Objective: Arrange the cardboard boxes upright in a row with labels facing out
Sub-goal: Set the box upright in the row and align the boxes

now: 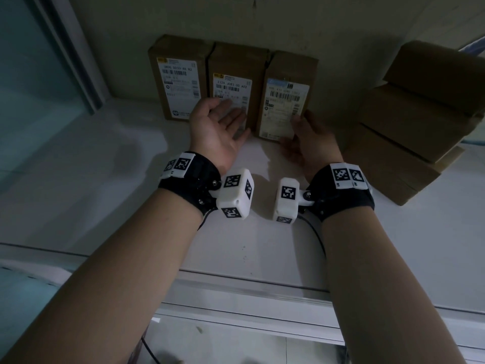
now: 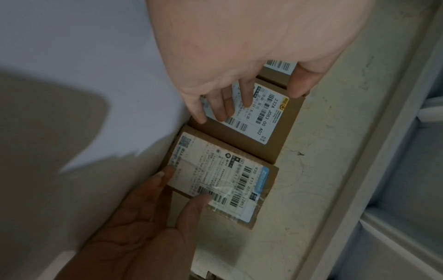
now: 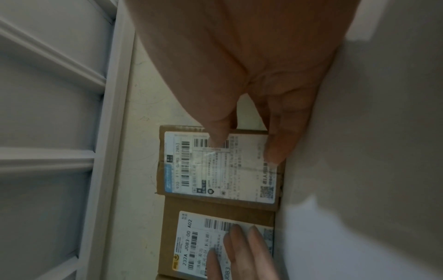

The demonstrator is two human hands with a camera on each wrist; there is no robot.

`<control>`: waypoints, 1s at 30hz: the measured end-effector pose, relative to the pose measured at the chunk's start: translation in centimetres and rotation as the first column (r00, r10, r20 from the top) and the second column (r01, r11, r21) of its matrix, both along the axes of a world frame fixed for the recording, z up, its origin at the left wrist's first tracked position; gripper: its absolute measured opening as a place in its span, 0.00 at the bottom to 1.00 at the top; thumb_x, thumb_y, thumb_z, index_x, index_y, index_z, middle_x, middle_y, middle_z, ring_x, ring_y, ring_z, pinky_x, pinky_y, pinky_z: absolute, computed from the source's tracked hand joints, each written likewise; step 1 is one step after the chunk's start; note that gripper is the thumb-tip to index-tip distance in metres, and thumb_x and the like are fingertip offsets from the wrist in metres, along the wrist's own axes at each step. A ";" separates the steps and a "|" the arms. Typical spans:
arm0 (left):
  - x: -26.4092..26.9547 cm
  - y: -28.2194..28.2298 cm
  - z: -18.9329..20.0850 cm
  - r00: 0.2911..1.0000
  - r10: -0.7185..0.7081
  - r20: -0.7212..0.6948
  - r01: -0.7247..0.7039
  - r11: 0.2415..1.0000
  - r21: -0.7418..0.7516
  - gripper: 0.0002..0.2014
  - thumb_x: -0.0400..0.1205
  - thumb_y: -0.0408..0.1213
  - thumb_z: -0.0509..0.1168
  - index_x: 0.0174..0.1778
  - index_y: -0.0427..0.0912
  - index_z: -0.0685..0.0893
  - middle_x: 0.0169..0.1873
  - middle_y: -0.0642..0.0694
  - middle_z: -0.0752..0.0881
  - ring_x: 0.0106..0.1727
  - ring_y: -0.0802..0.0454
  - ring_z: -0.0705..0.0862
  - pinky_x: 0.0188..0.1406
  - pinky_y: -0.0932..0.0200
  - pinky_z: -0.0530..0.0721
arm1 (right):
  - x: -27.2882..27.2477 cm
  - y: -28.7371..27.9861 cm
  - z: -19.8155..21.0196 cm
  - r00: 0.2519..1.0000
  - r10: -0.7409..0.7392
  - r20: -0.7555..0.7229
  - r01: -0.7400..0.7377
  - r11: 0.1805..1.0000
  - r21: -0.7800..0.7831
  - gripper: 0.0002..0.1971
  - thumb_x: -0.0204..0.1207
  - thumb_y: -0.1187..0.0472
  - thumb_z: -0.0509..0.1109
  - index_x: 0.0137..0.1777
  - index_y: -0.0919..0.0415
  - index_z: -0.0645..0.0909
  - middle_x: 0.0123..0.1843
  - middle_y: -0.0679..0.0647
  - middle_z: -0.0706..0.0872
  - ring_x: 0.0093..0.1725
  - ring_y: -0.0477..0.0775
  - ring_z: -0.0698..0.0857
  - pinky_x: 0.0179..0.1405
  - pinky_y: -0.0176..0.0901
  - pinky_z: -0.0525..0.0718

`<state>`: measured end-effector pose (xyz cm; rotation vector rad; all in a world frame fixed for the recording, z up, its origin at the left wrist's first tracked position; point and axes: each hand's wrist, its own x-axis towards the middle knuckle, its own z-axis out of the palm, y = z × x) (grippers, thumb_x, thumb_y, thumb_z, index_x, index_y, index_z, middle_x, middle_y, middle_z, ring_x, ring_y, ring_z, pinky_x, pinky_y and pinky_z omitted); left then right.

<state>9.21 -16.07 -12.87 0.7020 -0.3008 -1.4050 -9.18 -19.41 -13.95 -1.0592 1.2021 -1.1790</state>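
Right now your right hand (image 1: pixel 305 143) has its fingers spread along the outer edge of the third box (image 1: pixel 286 97), thumb laid across the label (image 3: pixel 220 166) and fingertips near the bottom corner — a flat steadying touch rather than a pinch, likely squaring the box against its neighbour. Just inward of that touch, your left hand (image 1: pixel 223 127) lies open, straight fingers pressed on the label of the middle box (image 1: pixel 236 82), probably so it cannot tip or slide while you nudge. Beyond your left hand stands the first box (image 1: pixel 178 77), also upright against the wall (image 1: pixel 288 19), label out. Outward of your right hand, stacked boxes (image 1: pixel 409 122) wait, lying flat — untouched.
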 end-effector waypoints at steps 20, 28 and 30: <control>-0.3 -0.8 -0.7 0.998 0.026 0.060 -0.025 0.999 -0.022 0.24 0.85 0.45 0.66 0.74 0.37 0.84 0.74 0.36 0.82 0.75 0.40 0.82 0.82 0.37 0.73 | 0.1 -1.4 -0.2 0.996 0.047 -0.077 -0.041 0.996 0.076 0.25 0.98 0.59 0.52 0.91 0.39 0.67 0.71 0.58 0.90 0.40 0.50 0.89 0.33 0.40 0.94; 0.5 -0.9 -0.6 0.975 0.198 0.099 -0.198 0.980 -0.006 0.12 0.85 0.41 0.65 0.60 0.40 0.84 0.55 0.41 0.82 0.63 0.42 0.85 0.63 0.44 0.83 | 0.0 -1.1 -0.6 0.999 -0.002 -0.042 0.004 0.999 0.045 0.36 0.93 0.64 0.63 0.95 0.41 0.54 0.71 0.59 0.89 0.50 0.56 0.91 0.44 0.47 0.96; 1.1 -1.0 -0.1 0.945 0.299 0.131 -0.302 0.953 0.005 0.05 0.86 0.37 0.64 0.53 0.42 0.84 0.48 0.46 0.84 0.56 0.47 0.84 0.59 0.49 0.82 | -0.1 -0.8 -0.6 1.000 -0.003 -0.018 0.004 0.999 0.039 0.38 0.92 0.66 0.65 0.95 0.42 0.55 0.71 0.59 0.89 0.52 0.57 0.91 0.47 0.46 0.96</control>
